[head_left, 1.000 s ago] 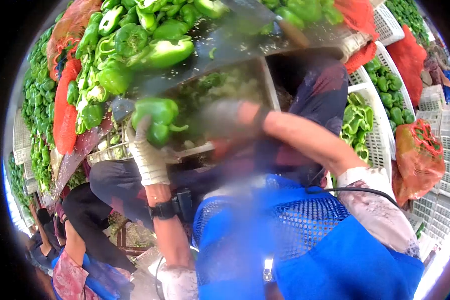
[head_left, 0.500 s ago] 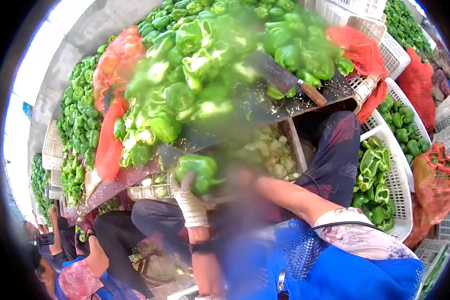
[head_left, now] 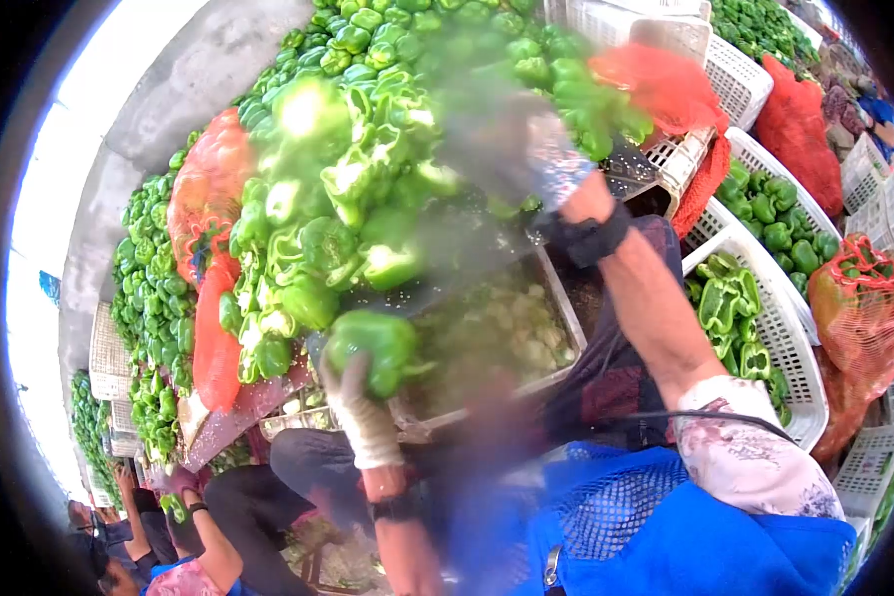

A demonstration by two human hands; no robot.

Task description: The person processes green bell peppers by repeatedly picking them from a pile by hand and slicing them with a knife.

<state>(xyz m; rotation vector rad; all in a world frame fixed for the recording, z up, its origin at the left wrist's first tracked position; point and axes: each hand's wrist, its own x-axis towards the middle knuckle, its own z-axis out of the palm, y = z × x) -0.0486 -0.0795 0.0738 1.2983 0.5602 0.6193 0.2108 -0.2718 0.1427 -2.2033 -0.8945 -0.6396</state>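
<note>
In a pale glove, my left hand point(head_left: 356, 402) is closed round a whole green pepper point(head_left: 372, 348), held over the near edge of the dark board point(head_left: 447, 266). My right hand point(head_left: 507, 144), gloved and smeared, is stretched out over the far side of the board, at the heap of green peppers point(head_left: 368, 149). Its fingers, and anything in them, cannot be made out. Many peppers in the heap are cut open. Below the board, between my knees, a crate point(head_left: 558, 298) holds pale scraps.
Red mesh sacks point(head_left: 216, 338) lie at the left, another point(head_left: 666, 89) at the back right. White crates point(head_left: 800, 372) of peppers stand at the right, beside a filled mesh sack point(head_left: 859, 298). Another person point(head_left: 204, 541) sits at the lower left, holding a green pepper.
My right hand has moved from above the scrap crate up and away to the heap, where it covers the place of the cleaver seen earlier. My left hand still holds the pepper. The view has shifted.
</note>
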